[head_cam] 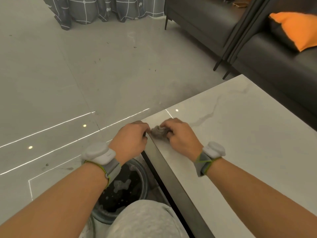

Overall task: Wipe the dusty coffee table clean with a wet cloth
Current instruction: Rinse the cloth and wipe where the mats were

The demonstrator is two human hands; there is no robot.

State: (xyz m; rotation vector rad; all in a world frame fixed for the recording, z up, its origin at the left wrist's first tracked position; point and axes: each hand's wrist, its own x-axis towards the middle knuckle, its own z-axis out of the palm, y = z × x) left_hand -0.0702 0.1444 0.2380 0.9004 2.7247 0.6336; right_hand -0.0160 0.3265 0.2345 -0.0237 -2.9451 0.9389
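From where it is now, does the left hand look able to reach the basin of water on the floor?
Probably yes: the left hand sits right above the round grey basin, with nothing between them.

Glossy stone-look top on the coffee table (pixel 240 134), pale with grey marble veining, polished enough to throw back a ceiling light; its edge band is dark and matt. The cloth (pixel 158 132) is a grey, fuzzy wad, crumpled and soft-looking, between the left hand (pixel 130 140) and right hand (pixel 181 134). Floor tiles (pixel 68 74) are smooth, light grey, shiny, streaked with bright reflections. The basin (pixel 135 170) below looks like smooth grey plastic, holding dark water with foam. White wrist devices (pixel 98 154) look like matt plastic on woven grey straps. Knee in pale knit fabric (pixel 142 220). Sofa (pixel 257 54) in dark leather-like upholstery with a dull sheen; orange cushion (pixel 298 28) in matt cloth; checked curtain (pixel 103 9) in soft fabric.
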